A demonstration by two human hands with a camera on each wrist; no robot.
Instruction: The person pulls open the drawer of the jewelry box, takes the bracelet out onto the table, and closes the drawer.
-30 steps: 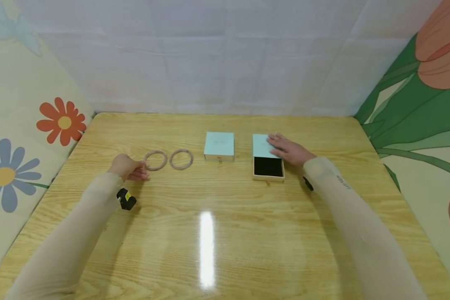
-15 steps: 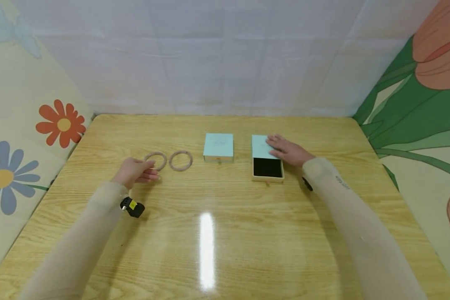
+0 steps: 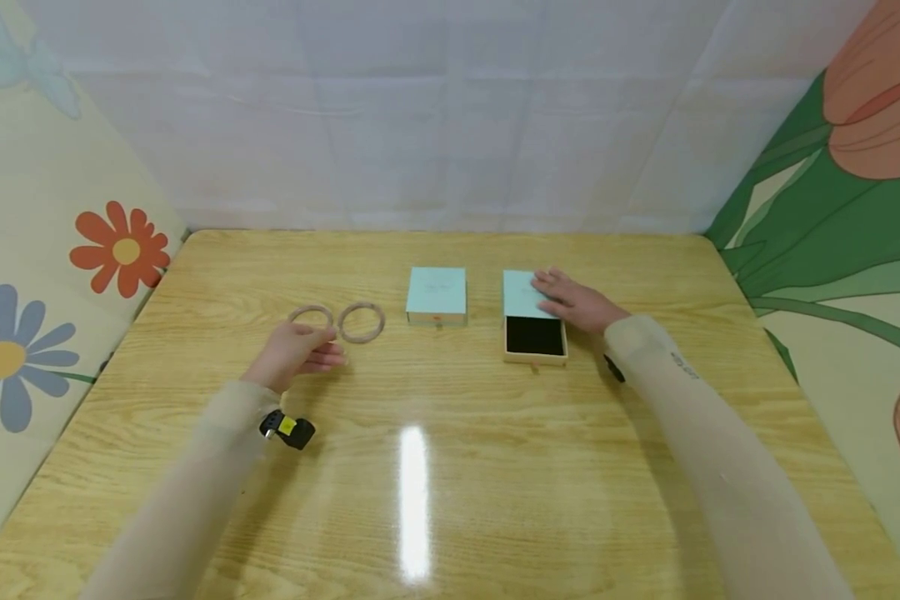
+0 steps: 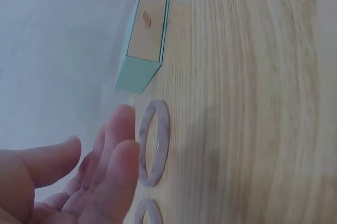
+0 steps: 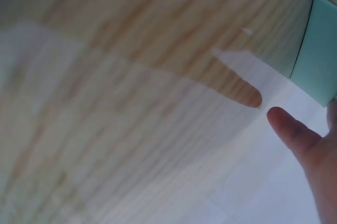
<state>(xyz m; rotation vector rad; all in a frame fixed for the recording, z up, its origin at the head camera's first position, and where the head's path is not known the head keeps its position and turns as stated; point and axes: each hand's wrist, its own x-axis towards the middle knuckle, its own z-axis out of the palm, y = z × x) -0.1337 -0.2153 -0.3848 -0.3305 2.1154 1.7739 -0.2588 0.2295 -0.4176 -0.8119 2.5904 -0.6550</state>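
Observation:
My left hand (image 3: 292,354) hovers over the table just in front of two pale mauve bangles, fingers extended and nothing held. It partly covers the left bangle (image 3: 311,307); the right bangle (image 3: 382,325) lies beyond its fingertips. From the left wrist view, thumb and fingers are spread apart beside the nearer bangle (image 4: 163,134). My right hand (image 3: 581,304) rests with straight fingers on the light-blue sleeve (image 3: 519,293) of the right box, whose drawer (image 3: 536,360) is pulled out toward me, showing a black lining. The right wrist view catches its thumb (image 5: 292,132) near the box's side.
Between the bangles and the right box stands a second light-blue box (image 3: 437,292), its drawer pushed in and a small tab at the front. Behind the wooden table (image 3: 495,467) hangs a white cloth (image 3: 450,125). Flower-printed panels flank both sides.
My left hand has moved to the right, from beside the left bangle to in front of it. My right hand, the boxes and the bangles stay in place.

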